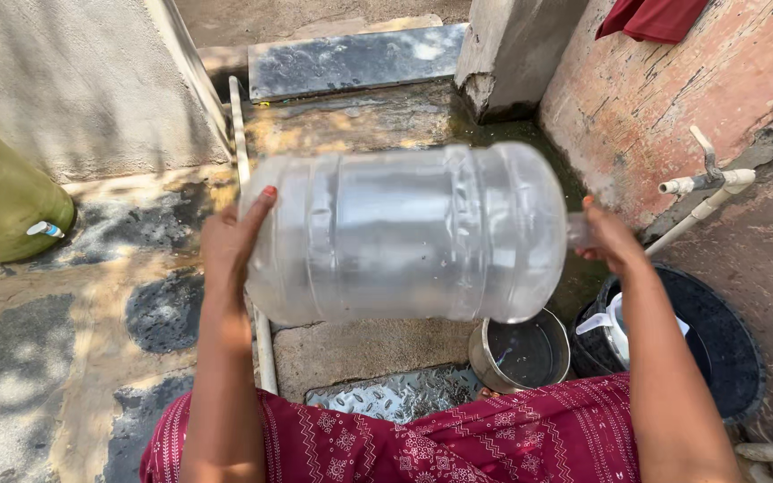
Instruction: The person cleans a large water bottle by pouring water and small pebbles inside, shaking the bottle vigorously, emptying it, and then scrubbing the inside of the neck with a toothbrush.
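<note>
A large clear plastic water jug (404, 237) lies on its side in mid-air in front of me, blurred as if moving. My left hand (233, 246) presses flat against its base end on the left. My right hand (608, 237) grips the neck end on the right. Both my arms reach forward over my dark red patterned garment (458, 443).
A steel pot (521, 353) with water stands on the ground below the jug. A black tub (717, 344) with a white scoop (615, 326) sits at right under a white tap pipe (704, 183). A green container (2, 201) stands at left. A thin white pipe (240, 134) runs along the wet ground.
</note>
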